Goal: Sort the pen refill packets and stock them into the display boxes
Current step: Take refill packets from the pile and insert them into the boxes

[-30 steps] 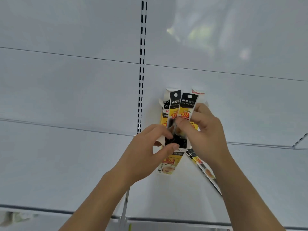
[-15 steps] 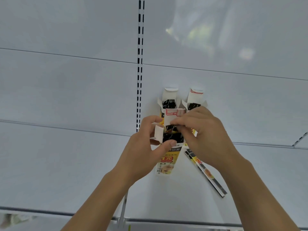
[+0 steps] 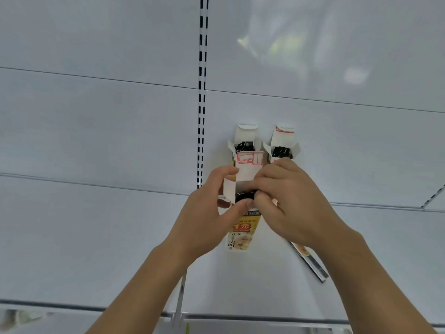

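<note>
The near display box (image 3: 241, 227) lies on the white shelf (image 3: 96, 237), long axis running away from the viewer, open flapped end pointing toward the slotted upright (image 3: 201, 92). The left hand (image 3: 207, 213) grips its open end, thumb curled over the edge. The right hand (image 3: 286, 198) pinches the dark packets (image 3: 243, 196) at the mouth. Two further open boxes (image 3: 281, 145) lie beyond it, parallel. A loose packet (image 3: 310, 261) lies right of it, angled.

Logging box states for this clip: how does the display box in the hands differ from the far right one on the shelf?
The near box is gripped by both hands, left hand and right hand; the far right box stands untouched. The near box shows its yellow front; the far right box's front is hidden behind the right hand. Both have open top flaps and dark packets inside.
</note>
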Demonstrator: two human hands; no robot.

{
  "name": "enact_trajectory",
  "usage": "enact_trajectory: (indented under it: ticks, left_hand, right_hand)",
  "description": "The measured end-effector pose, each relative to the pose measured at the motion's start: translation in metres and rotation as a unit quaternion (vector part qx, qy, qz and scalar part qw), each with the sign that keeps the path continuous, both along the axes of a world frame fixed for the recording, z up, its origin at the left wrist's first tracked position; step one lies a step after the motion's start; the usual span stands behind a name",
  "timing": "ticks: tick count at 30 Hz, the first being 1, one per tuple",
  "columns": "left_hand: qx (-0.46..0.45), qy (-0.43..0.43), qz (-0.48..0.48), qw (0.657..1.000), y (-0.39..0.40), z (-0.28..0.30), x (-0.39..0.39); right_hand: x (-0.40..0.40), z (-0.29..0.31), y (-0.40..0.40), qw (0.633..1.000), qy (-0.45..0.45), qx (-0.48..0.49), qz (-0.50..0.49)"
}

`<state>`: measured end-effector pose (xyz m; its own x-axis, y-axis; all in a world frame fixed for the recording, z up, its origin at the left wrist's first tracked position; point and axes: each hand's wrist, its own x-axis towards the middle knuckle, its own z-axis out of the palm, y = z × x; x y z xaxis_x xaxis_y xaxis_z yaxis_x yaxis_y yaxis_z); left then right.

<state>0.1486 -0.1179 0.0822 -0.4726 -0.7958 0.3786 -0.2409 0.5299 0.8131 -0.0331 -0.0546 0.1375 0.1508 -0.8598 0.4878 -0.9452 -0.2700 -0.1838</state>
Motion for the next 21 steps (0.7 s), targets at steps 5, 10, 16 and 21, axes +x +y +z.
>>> enact_trajectory:
  ticks: [5, 10, 16, 21]
  left_hand:
    - [0.003, 0.001, -0.006, 1.0, 0.002, 0.002, 0.001]
    - [0.004, 0.002, -0.02, 1.0, 0.002, 0.003, 0.003]
    - [0.012, 0.0, -0.033, 0.999, 0.0, 0.0, 0.005]
    - [-0.013, -0.012, -0.043, 0.999, 0.0, -0.002, 0.002]
  right_hand:
    - [0.009, -0.002, 0.004, 0.999, 0.002, 0.019, -0.043]
    - [0.013, -0.001, 0.006, 0.998, 0.018, 0.003, -0.061]
    - [0.017, -0.009, 0.013, 0.997, 0.033, 0.034, -0.067]
    - [0.013, -0.01, 0.018, 0.999, -0.021, -0.022, -0.029]
